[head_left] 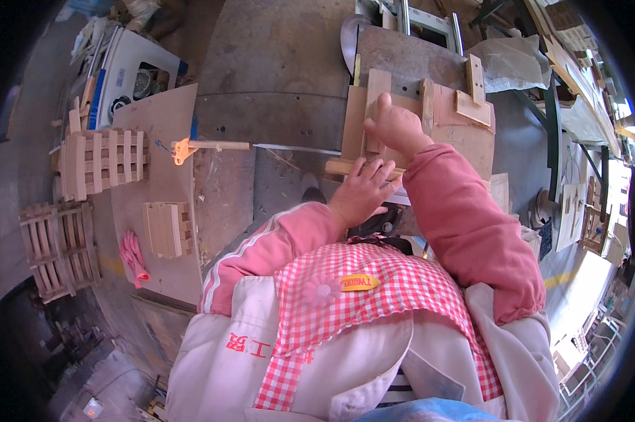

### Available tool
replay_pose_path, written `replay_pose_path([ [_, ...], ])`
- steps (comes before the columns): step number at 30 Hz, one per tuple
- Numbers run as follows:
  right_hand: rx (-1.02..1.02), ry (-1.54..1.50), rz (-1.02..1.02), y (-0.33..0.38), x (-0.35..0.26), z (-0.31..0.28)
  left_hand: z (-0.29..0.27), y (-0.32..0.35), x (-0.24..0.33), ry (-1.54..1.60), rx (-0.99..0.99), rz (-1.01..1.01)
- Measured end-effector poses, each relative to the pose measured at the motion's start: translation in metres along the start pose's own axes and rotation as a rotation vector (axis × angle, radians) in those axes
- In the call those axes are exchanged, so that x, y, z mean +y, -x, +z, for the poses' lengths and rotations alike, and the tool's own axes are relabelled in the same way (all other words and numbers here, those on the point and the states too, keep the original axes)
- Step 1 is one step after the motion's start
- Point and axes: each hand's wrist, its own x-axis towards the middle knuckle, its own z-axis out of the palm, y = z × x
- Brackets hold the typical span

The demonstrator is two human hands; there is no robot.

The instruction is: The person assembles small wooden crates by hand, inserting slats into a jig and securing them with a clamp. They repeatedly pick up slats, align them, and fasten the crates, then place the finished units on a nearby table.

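My right hand [396, 128] presses down on an upright wooden slat [376, 88] that lies on a plywood jig board [465, 130] on the metal machine table [402, 63]. My left hand [363, 191] lies flat, fingers spread, on the near end of a short wooden strip [338, 167] at the jig's front edge. Both arms wear pink sleeves, and a pink checked apron covers my front.
A stack of slatted wooden frames [100, 162] and a second stack [58, 250] stand at the left. A smaller slat bundle [167, 228] and a pink glove [132, 257] lie on a board. An orange-handled tool [185, 149] lies beside it. Wood pieces [578, 211] pile at the right.
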Motion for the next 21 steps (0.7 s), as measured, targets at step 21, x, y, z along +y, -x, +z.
replay_pose_path([
  [21,-0.002,0.015,0.033,-0.051,0.012,-0.021,-0.004,-0.041,-0.032,-0.050,0.060,0.015],
])
